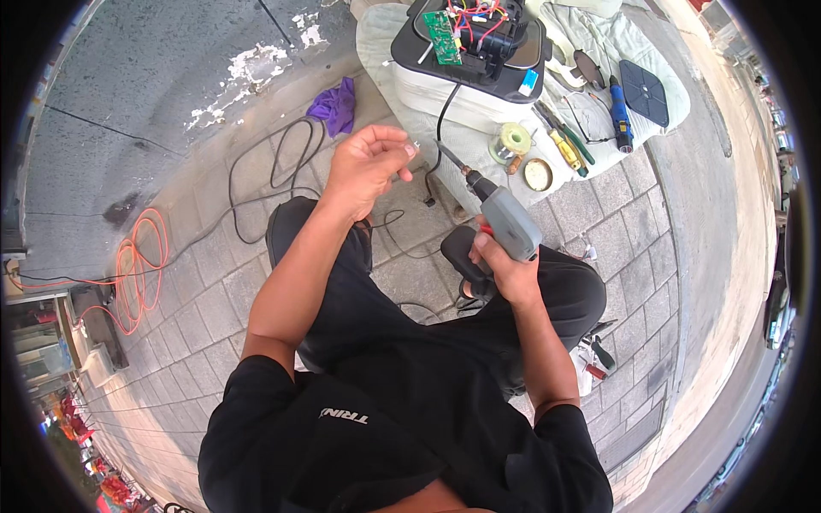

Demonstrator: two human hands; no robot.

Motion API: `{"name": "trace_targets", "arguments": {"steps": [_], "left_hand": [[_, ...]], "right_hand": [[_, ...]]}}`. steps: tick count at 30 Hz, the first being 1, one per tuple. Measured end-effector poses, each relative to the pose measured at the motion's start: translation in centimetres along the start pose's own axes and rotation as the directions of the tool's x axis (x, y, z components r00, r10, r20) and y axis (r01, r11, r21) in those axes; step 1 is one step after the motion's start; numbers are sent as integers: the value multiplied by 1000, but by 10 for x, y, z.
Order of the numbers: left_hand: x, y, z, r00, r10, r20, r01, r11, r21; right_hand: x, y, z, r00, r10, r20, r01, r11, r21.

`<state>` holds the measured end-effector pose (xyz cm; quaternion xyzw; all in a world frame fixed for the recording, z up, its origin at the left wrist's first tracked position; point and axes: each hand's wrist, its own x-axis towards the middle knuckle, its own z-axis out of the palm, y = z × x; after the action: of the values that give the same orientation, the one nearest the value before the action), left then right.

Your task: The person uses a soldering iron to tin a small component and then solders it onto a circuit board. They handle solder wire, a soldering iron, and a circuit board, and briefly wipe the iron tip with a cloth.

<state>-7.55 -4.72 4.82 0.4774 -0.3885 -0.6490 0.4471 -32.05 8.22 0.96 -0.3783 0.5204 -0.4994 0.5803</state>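
Observation:
My right hand (511,272) grips the handle of a grey pistol-shaped soldering iron (510,222) with a red trigger. Its dark tip points up and left, toward my other hand. There my left hand (366,169) is closed in a pinch, and a tiny pale bit shows at the fingertips, too small to name. Just beyond the two hands stands a black and white appliance (466,92), its works exposed. A green circuit board (442,38) and red wires (487,17) sit on top of it. Right of the iron's tip are a solder spool (510,142) and a small round tin (538,174).
A pale cloth (380,47) lies under the appliance. On it are a yellow-handled screwdriver (566,152), a blue pen-shaped tool (620,115), glasses (586,128) and a black square plate (644,92). A purple cloth (333,106), black cable (233,192) and orange cord (128,265) lie leftward.

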Motion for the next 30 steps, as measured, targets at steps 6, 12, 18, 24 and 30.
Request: {"name": "trace_targets", "arguments": {"steps": [6,12,18,24,30], "left_hand": [[-2,-4,-35,995,-40,-94,34,998,-60],[-1,-18,-58,985,115,-129,-105,991,82],[-1,-19,-63,971,149,-184,-107,970,220],[0,-26,-68,969,191,-158,-157,967,203],[2,-26,-67,968,184,-170,-147,967,210]], "right_hand": [[17,23,22,997,16,82,-27,991,133],[29,37,40,988,62,138,-80,989,127],[33,37,52,985,99,139,-108,992,58],[35,38,53,981,142,133,-147,989,29],[32,34,53,981,138,134,-140,990,1]]}}
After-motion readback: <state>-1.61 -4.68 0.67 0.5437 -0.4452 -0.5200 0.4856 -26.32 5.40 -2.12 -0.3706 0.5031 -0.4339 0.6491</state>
